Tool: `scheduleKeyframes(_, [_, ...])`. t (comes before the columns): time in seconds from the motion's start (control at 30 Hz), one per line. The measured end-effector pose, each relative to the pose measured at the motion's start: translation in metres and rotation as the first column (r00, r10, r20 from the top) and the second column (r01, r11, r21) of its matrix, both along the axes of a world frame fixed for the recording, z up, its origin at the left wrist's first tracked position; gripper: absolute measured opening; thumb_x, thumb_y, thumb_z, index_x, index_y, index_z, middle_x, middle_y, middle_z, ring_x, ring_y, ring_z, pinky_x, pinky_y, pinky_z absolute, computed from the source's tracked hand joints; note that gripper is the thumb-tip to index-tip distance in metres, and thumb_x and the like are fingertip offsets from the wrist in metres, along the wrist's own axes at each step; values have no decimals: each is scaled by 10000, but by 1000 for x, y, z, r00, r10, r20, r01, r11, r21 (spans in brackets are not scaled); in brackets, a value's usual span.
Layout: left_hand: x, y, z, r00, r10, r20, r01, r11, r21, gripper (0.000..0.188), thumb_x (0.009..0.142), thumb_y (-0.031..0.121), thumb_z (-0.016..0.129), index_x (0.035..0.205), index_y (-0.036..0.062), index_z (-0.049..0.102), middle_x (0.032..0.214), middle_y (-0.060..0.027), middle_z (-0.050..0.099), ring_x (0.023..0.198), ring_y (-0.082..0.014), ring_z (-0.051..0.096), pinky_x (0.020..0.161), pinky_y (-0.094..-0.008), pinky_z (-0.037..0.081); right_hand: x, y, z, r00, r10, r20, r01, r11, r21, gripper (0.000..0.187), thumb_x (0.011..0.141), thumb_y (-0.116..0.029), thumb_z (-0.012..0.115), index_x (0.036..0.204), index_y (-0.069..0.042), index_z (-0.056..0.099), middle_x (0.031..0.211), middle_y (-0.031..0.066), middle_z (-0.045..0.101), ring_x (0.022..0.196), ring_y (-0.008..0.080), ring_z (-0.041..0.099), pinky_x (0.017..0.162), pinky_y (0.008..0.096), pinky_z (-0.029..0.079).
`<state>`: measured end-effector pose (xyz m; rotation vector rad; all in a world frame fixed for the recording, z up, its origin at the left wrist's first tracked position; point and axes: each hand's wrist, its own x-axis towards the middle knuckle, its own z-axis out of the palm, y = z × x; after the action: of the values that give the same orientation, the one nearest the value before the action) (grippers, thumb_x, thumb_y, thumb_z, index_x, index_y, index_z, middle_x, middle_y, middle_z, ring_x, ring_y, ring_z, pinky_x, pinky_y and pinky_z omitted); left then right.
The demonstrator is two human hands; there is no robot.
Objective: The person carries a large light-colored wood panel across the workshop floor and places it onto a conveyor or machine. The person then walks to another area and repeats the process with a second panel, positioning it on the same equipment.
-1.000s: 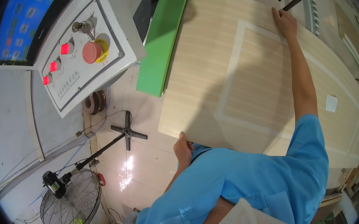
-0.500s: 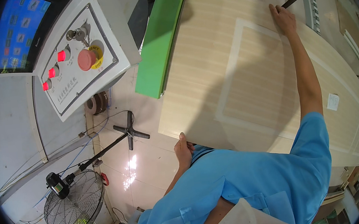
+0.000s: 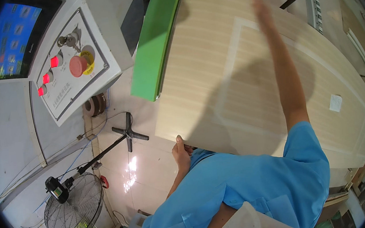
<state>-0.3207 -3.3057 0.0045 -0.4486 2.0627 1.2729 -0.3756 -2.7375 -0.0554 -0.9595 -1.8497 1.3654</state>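
Big pale board (image 3: 238,92) by a green bar (image 3: 151,50)
The left hand (image 3: 181,155) pinches the near edge; the right hand (image 3: 262,13) blurs near the far edge: cannot tell its grip.

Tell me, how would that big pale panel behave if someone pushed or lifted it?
The pale panel is probably stiff: its broad face shows no creases or folds. It may be awkward and fairly heavy to lift, being far longer than the person's right forearm. Pushed, it would likely slide rather than roll, since it is flat.
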Motion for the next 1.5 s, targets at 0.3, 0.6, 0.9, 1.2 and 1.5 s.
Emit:
scheduleKeyframes(0.3, [0, -4, -4, 998, -61, -33, 60, 998, -32, 644, 973, 568, 410, 626, 40, 533, 522, -53, 506, 469, -107, 439, 448, -255, 361, -38, -57, 41, 946, 250, -204, -298, 920, -255, 615, 980, -454, 461, 1379, 13, 437, 1390, 166, 486, 1275, 269, 466, 1064, 383, 363])
scheduleKeyframes(0.6, [1, -2, -3, 998, -46, -49, 43, 997, -56, 657, 968, 578, 408, 629, 31, 543, 530, -55, 502, 470, -118, 466, 438, -262, 376, 48, 79, 32, 567, -264, 781, -103, 917, 384, 674, 930, -623, 336, 1254, -98, 608, 1278, 189, 580, 1216, 357, 515, 1022, 433, 389])
scheduleKeyframes(0.9, [0, -5, -8, 999, -34, -14, 33, 999, -21, 642, 973, 555, 416, 635, 25, 543, 527, -55, 502, 479, -116, 463, 440, -266, 366, 54, 74, 27, 476, -230, 849, -148, 931, 335, 770, 934, -664, 225, 1139, -76, 677, 1175, 192, 634, 1144, 353, 566, 983, 438, 415])
scheduleKeyframes(1.2, [6, -10, -20, 999, 52, 2, -52, 998, 38, 571, 978, 539, 398, 782, 47, 609, 549, -30, 507, 420, -122, 442, 380, -250, 336, 79, 55, 6, 614, -355, 705, -295, 725, 622, 471, 1005, -379, 348, 1002, -58, 693, 1016, 170, 679, 968, 354, 636, 872, 472, 486])
scheduleKeyframes(1.5, [5, -12, -25, 999, 12, 31, -12, 1000, 14, 504, 971, 504, 446, 780, 54, 568, 550, -41, 494, 429, -130, 436, 388, -267, 330, 37, 25, 19, 861, -338, 379, -155, 536, 830, 234, 866, -235, 532, 1005, -117, 680, 926, 62, 665, 926, 269, 629, 823, 430, 485])
